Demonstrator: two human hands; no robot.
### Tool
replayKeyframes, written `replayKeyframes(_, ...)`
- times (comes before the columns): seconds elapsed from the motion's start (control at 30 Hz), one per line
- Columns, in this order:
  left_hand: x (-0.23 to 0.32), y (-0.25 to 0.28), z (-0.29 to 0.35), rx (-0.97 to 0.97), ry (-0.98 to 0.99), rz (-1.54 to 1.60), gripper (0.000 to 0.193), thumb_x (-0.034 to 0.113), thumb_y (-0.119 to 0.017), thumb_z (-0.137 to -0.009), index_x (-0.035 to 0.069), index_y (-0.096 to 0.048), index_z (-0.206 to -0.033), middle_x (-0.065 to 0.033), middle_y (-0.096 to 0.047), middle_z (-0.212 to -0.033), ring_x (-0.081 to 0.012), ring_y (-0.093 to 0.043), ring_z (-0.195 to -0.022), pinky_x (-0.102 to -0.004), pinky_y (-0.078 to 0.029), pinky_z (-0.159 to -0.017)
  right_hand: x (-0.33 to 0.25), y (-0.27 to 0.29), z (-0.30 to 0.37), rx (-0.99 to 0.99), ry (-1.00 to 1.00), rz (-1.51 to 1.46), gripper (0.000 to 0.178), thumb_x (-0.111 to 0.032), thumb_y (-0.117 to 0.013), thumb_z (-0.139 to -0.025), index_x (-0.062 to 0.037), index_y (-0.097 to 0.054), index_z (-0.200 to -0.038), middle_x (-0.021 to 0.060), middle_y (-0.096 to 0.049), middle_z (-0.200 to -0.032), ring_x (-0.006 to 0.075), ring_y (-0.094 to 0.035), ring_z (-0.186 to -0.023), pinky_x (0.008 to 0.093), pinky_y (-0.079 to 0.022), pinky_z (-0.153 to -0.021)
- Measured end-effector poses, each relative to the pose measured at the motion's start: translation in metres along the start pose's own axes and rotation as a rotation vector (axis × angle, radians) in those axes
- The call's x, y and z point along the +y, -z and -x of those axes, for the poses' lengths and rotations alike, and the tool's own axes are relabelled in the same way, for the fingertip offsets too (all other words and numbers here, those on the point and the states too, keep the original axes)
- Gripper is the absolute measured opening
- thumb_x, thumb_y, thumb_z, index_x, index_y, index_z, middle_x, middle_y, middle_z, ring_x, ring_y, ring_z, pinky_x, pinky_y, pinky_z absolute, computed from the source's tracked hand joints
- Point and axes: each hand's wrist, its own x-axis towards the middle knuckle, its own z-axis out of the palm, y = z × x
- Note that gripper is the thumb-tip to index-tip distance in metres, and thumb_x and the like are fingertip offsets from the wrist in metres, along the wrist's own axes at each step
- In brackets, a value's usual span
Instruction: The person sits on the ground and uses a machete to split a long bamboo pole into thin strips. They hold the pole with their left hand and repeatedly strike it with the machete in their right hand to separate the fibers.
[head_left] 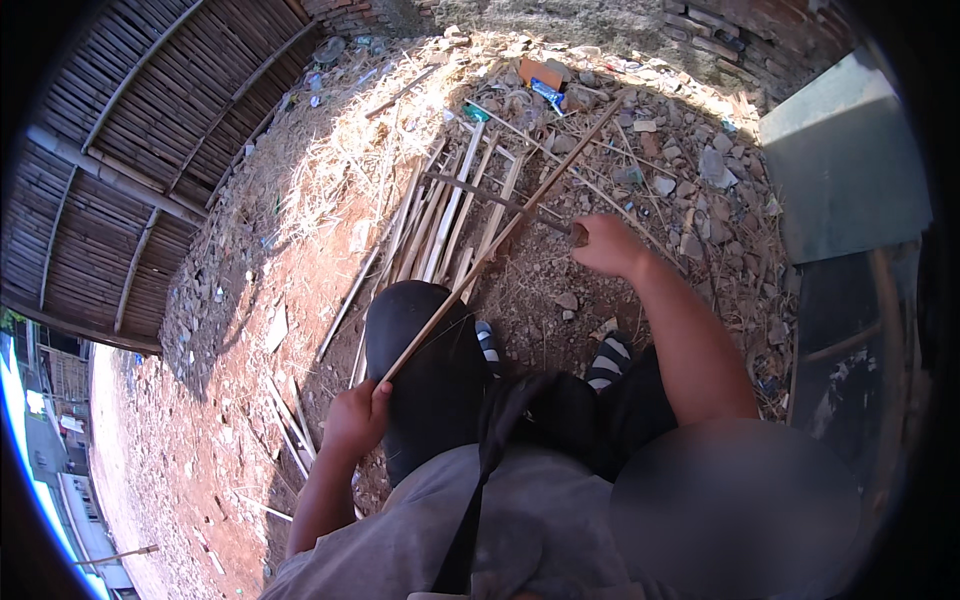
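Observation:
My left hand (352, 418) grips the near end of a long thin bamboo strip (500, 240) beside my left knee; the strip runs up and to the right across the ground. My right hand (608, 246) is closed on the handle of a long dark blade (485, 196), which lies across the strip and over a pile of split bamboo slats (440, 215). I sit low, with dark trousers and striped footwear (608, 357) below the hands.
Dry straw, stones and brick rubble (690, 170) cover the red earth. A woven bamboo fence (120, 150) curves along the left. A grey-green metal panel (845, 160) stands at the right. Loose slats (290, 420) lie near my left arm.

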Motion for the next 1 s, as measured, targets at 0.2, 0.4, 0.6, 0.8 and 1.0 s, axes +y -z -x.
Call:
replayKeyframes(0.2, -0.025, 0.009, -0.014, -0.236, 0.15, 0.29, 0.065, 0.057, -0.041, -0.104, 0.0, -0.065, -0.083, -0.0148, -0.064, -0.071, -0.0296, -0.064, -0.07, -0.0424, -0.05, -0.069, -0.008, 0.01, 0.003, 0.105, 0.114, 0.024, 0.02, -0.021, -0.068, -0.077, -0.0082, -0.069, -0.093, 0.016, -0.07, -0.086, 0.0367, -0.068, -0.085, 0.0481, -0.053, -0.075)
replayKeyframes(0.4, -0.021, 0.022, -0.027, -0.458, 0.275, 0.394, 0.071, 0.062, -0.034, -0.105, 0.002, -0.063, -0.08, -0.005, -0.059, -0.07, -0.0171, -0.056, -0.069, -0.0344, -0.047, -0.069, -0.051, -0.01, 0.021, 0.069, 0.402, 0.167, 0.016, -0.019, -0.073, -0.073, -0.0116, -0.066, -0.085, 0.0119, -0.067, -0.074, 0.0371, -0.066, -0.072, 0.0477, -0.051, -0.064)
replayKeyframes(0.6, -0.01, 0.028, -0.03, -0.449, 0.324, 0.408, 0.072, 0.063, -0.033, -0.104, 0.003, -0.061, -0.078, -0.004, -0.057, -0.069, -0.0172, -0.054, -0.067, -0.0346, -0.046, -0.067, -0.019, -0.021, -0.006, 0.073, 0.233, 0.186, 0.016, -0.02, -0.073, -0.072, -0.0123, -0.062, -0.08, 0.0106, -0.063, -0.07, 0.0364, -0.066, -0.071, 0.0494, -0.05, -0.064)
replayKeyframes(0.8, -0.027, 0.018, -0.031, -0.474, 0.3, 0.471, 0.071, 0.063, -0.034, -0.104, 0.003, -0.06, -0.076, -0.0048, -0.057, -0.068, -0.0174, -0.054, -0.066, -0.0349, -0.046, -0.067, -0.055, -0.028, 0.007, 0.04, 0.437, 0.321, 0.016, -0.021, -0.072, -0.074, -0.0125, -0.064, -0.084, 0.0126, -0.065, -0.072, 0.0374, -0.066, -0.073, 0.0501, -0.051, -0.065)
replayKeyframes(1.0, -0.021, 0.016, -0.028, -0.398, 0.243, 0.416, 0.071, 0.062, -0.034, -0.105, 0.003, -0.059, -0.074, -0.0061, -0.057, -0.068, -0.0173, -0.055, -0.067, -0.0351, -0.046, -0.067, -0.027, -0.028, -0.008, 0.051, 0.167, 0.173, 0.021, -0.022, -0.074, -0.072, -0.0103, -0.06, -0.081, 0.0127, -0.063, -0.071, 0.0372, -0.066, -0.072, 0.0508, -0.05, -0.064)
